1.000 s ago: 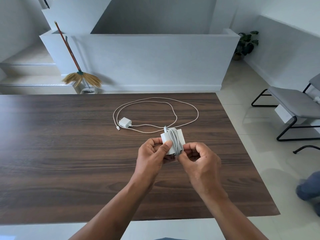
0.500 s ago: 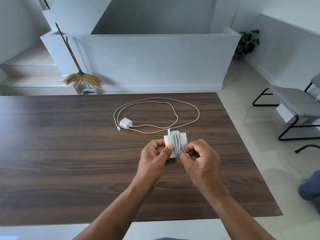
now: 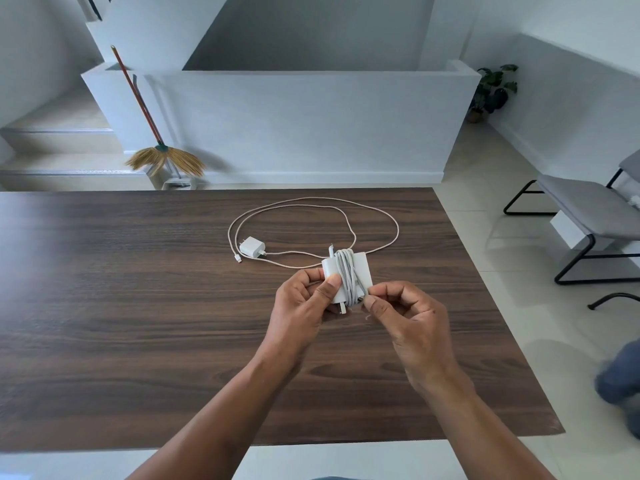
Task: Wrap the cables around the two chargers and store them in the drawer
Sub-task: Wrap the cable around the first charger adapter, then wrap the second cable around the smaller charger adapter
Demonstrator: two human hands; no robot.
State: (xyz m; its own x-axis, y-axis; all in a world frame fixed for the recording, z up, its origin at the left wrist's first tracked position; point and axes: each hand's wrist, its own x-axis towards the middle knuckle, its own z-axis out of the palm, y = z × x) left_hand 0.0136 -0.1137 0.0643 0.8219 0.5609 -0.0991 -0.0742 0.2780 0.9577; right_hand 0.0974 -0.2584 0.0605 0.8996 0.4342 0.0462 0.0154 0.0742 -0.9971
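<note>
Little has moved: both hands still hold the wrapped charger [image 3: 347, 277] above the desk [image 3: 138, 306], prongs toward the person, cable turns running near to far. Left hand [image 3: 304, 306] grips its left side, thumb on top; right hand [image 3: 405, 317] fingers pinch the cable end at its right edge. Beyond, the small charger [image 3: 252, 247] lies inside its looped cable [image 3: 311, 206], unwrapped.

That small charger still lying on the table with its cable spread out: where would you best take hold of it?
Probably by the small charger body itself, pinched across its two flat sides from above. It lies flat on the table, prongs pointing far-left and its loose cable leaving toward the right, so the sides are bare. Both hands are busy now with the wrapped charger.
</note>
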